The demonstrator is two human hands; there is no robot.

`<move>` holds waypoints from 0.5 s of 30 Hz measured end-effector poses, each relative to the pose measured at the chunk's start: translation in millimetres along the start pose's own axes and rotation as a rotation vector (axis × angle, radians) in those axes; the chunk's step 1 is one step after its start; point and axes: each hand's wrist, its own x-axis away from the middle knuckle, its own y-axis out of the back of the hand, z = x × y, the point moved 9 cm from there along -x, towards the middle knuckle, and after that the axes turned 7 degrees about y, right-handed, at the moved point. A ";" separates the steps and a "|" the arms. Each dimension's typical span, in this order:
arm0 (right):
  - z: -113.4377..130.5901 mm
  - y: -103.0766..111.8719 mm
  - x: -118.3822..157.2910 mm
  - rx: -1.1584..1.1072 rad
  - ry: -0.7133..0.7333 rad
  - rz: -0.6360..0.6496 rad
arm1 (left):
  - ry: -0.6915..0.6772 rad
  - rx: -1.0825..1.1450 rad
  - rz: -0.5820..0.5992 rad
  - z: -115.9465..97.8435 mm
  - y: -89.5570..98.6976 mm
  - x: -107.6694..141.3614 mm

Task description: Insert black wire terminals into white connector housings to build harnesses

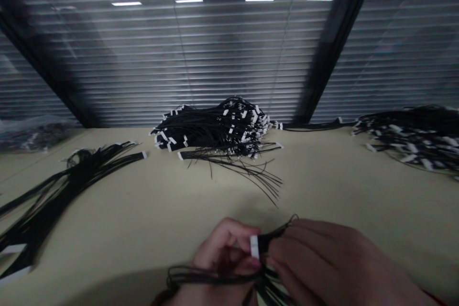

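White connector (254,247) (1 pc) is over worktop (358,186) w/ L hand (214,249) grip clamped on it, R hand (322,258) grip on its black wires (263,243) (qty unclear, partly hidden), 1 wire pile (208,126) mid-back, 1 cut-off pile (416,143) at R edge.

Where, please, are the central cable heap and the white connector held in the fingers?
Central cable heap (204,129), head view: middle of its dark mass.
White connector (254,247), head view: middle of its body.

Connector (254,247): front | cable pile (211,126): behind, on table (158,201) | cable bundle (68,191): left | likely bag (39,134): far left
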 end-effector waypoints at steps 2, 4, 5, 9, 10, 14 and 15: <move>-13.4 16.4 1.0 0.150 -0.072 -0.057 | 0.030 -0.044 -0.096 -5.3 9.1 -5.8; -28.0 31.0 5.6 0.365 -0.135 -0.075 | -0.001 -0.078 -0.227 -15.2 22.2 -10.4; -34.0 33.5 8.6 0.472 -0.147 -0.045 | -0.017 -0.092 -0.284 -19.1 28.2 -12.0; -34.7 11.3 24.6 0.597 0.001 0.121 | -0.057 -0.105 -0.381 -23.6 40.0 -14.2; -31.2 2.7 29.5 0.545 0.031 0.134 | -0.065 -0.105 -0.384 -23.3 40.7 -14.1; -18.3 -52.7 53.0 0.278 0.105 0.373 | -0.093 -0.112 -0.382 -22.1 40.7 -13.0; -15.1 -67.9 60.9 0.238 0.136 0.472 | -0.098 -0.119 -0.381 -22.4 40.5 -12.9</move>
